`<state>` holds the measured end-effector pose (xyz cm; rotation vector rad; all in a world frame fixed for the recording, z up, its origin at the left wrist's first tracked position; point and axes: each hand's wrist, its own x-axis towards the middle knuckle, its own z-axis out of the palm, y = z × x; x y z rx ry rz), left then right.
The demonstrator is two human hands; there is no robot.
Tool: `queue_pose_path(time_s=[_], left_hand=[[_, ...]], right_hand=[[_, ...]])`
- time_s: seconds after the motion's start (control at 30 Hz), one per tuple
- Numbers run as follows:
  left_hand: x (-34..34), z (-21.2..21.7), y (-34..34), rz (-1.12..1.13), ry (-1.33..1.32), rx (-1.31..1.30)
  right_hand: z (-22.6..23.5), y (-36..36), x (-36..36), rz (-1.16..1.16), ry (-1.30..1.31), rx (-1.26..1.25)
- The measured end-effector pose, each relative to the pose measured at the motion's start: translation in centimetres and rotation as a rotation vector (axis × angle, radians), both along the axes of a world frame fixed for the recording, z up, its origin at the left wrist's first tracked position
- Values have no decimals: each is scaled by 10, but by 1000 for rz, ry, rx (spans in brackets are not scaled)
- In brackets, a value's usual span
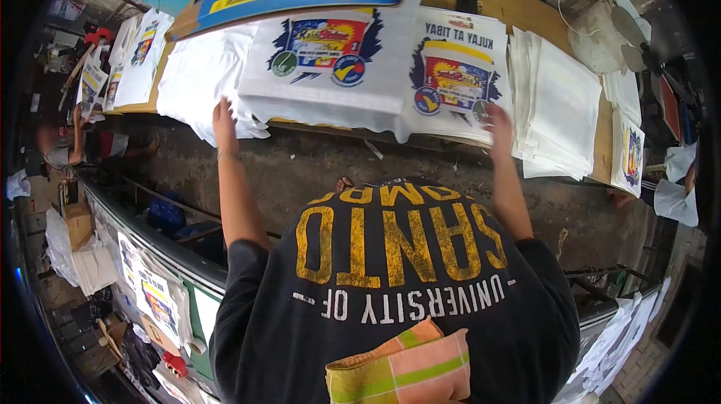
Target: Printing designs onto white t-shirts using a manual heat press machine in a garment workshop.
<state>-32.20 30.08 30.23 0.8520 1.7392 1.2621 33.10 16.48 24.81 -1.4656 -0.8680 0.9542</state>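
Both hands, left (224, 120) and right (499, 123), rest flat on printed white shirts (330, 66) along the wooden table (518, 6).

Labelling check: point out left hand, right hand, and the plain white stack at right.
left hand (224, 120), head view, back of the hand.
right hand (499, 122), head view, back of the hand.
plain white stack (559, 107), head view, top sheet.

place: garment print workshop | signs: long wooden table (518, 6), printed white shirts (330, 58), stacked blanks (559, 111)
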Motion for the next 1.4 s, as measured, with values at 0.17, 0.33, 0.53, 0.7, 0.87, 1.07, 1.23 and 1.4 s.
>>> queue_pose_path(time_s=[0.17,0.33,0.53,0.7,0.87,1.07,1.23,1.4], left_hand=[[-18,-82,57,-103,-249,-55],[-50,-93,50,-349,-564,-346],[-87,11,83,-547,-442,-134],[-51,73,118,-201,-686,463],[-34,35,-2,247,-777,635],[-2,19,-210,1060,-659,710],[95,96,-306,1412,-339,1041],[194,158,-317,1523,62,1205]], right_hand=[[-4,48,-178,59,365,-220],[17,31,-211,109,326,-562],[123,49,-215,26,-24,10],[175,101,-224,-54,442,414],[151,91,-220,70,338,322],[153,227,-272,730,533,151],[164,305,-428,1278,717,40],[215,323,-588,1797,894,167]])
